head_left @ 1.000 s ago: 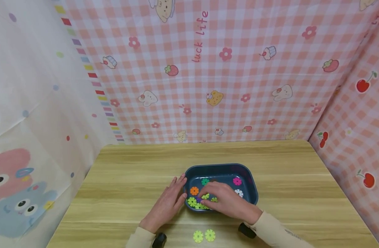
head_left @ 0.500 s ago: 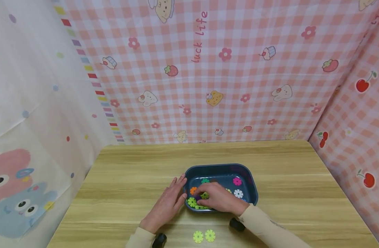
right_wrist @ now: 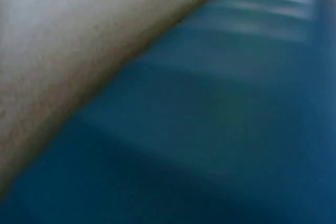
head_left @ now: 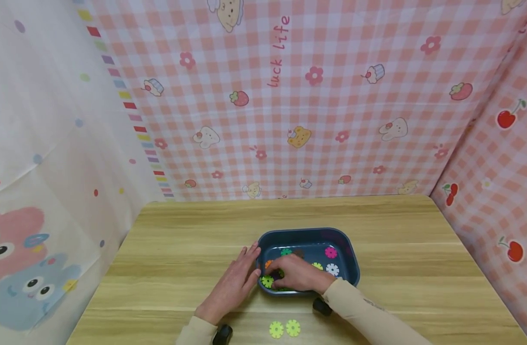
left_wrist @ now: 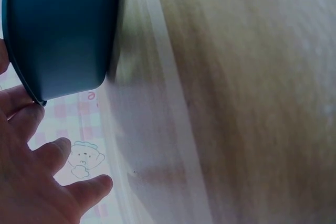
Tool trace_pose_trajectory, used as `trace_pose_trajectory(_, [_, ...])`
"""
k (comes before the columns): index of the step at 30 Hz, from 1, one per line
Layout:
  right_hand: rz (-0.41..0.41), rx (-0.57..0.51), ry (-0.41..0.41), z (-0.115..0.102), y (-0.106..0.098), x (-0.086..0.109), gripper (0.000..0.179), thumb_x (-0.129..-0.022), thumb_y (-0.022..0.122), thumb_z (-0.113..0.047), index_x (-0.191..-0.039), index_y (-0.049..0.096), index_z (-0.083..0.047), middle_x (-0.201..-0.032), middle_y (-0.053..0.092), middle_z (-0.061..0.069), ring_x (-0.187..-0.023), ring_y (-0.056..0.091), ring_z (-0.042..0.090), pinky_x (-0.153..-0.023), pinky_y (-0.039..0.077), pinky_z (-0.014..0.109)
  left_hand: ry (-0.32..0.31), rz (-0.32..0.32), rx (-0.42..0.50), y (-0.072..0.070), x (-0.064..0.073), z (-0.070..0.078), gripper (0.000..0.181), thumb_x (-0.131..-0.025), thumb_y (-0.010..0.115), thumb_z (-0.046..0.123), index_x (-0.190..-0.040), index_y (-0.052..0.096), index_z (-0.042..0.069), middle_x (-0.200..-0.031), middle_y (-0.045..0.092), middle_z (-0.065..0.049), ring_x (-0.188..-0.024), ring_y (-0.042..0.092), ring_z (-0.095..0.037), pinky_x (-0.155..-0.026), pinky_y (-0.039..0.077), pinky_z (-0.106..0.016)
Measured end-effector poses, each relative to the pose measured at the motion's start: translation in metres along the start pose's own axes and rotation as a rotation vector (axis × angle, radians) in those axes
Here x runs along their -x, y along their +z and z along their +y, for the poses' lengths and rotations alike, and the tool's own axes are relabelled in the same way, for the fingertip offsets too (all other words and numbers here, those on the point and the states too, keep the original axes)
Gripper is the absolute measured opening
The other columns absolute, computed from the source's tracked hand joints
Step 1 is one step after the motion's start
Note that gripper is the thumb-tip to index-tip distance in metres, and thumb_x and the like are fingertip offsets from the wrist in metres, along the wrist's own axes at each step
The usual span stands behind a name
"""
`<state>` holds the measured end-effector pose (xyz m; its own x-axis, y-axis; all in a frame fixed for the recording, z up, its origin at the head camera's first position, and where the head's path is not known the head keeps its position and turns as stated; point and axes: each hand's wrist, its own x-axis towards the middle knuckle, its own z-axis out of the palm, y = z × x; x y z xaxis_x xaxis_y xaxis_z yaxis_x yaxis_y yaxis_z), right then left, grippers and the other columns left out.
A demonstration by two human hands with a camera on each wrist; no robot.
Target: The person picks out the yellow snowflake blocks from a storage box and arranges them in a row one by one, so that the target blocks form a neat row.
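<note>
A dark blue tray (head_left: pixel 349 249) stands on the table, holding several notched plastic discs. My left hand (head_left: pixel 232 285) rests at its left end, fingers extended; the left wrist view shows fingertips at the rim. My right hand (head_left: pixel 295 273) reaches into the tray's front left, thumb and index finger curved apart over the discs. A lime green disc (head_left: pixel 267 281) lies right beside those fingertips. I cannot tell whether the right hand holds a disc, since its palm and other fingers hide what is under it. The right wrist view is mostly the tray's blurred outer wall (right_wrist: pixel 210 108).
Elsewhere in the tray lie a pink disc (head_left: pixel 330 252), a white disc (head_left: pixel 332 269) and a green disc (head_left: pixel 286 251). Two lime discs, a left one (head_left: pixel 276 329) and a right one (head_left: pixel 293 328), lie on the wooden table (head_left: pixel 181 249) before the tray. Printed cloth hangs behind.
My right hand has shifted a little left inside the tray, toward the lime disc at the corner, uncovering discs on the right. The left hand stays at the tray's end.
</note>
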<state>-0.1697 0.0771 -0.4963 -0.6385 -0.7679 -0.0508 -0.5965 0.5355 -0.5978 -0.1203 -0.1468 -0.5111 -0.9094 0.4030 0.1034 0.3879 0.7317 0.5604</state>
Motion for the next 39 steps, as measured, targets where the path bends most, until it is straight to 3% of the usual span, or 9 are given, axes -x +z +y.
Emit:
trace_pose_trajectory(7, [0.009, 0.080, -0.085, 0.0009, 0.0038, -0.0062, 0.028, -0.087, 0.086, -0.018, -0.112, 0.079, -0.010, -0.111, 0.074, -0.001, -0.103, 0.065, 0.007, -0.096, 0.053, 0.029, 0.020, 0.014, -0.003, 0.0018, 0.0022, -0.0019, 0.054, -0.112, 0.048, 0.028, -0.160, 0.038, 0.008, -0.170, 0.027, -0.003, -0.154, 0.026, -0.038, -0.113, 0.033, -0.071])
trace_pose_trajectory(20, [0.022, 0.094, -0.047, 0.0013, 0.0053, -0.0055, 0.033, -0.086, 0.086, -0.020, -0.116, 0.076, -0.009, -0.112, 0.071, -0.001, -0.102, 0.062, 0.008, -0.094, 0.054, 0.030, 0.033, 0.019, 0.002, 0.0018, 0.0034, -0.0017, 0.055, -0.112, 0.044, 0.034, -0.160, 0.038, 0.007, -0.170, 0.028, -0.005, -0.154, 0.026, -0.039, -0.113, 0.033, -0.071])
trace_pose_trajectory(32, [0.031, 0.098, -0.032, -0.0005, 0.0017, -0.0043, 0.021, -0.089, 0.082, -0.017, -0.109, 0.078, -0.011, -0.108, 0.069, -0.002, -0.099, 0.062, 0.008, -0.093, 0.054, 0.030, 0.018, 0.016, 0.005, 0.0004, 0.0025, 0.0005, 0.055, -0.112, 0.046, 0.031, -0.160, 0.038, 0.007, -0.170, 0.028, -0.005, -0.154, 0.026, -0.039, -0.114, 0.032, -0.071])
trace_pose_trajectory(39, [-0.002, 0.154, -0.078, 0.0049, 0.0016, -0.0040, 0.030, -0.085, 0.088, -0.021, -0.112, 0.078, -0.011, -0.114, 0.068, -0.001, -0.107, 0.062, 0.011, -0.100, 0.053, 0.030, 0.012, 0.014, 0.004, 0.0003, 0.0016, -0.0001, 0.055, -0.112, 0.045, 0.033, -0.161, 0.037, 0.008, -0.170, 0.027, -0.004, -0.154, 0.026, -0.039, -0.114, 0.031, -0.071])
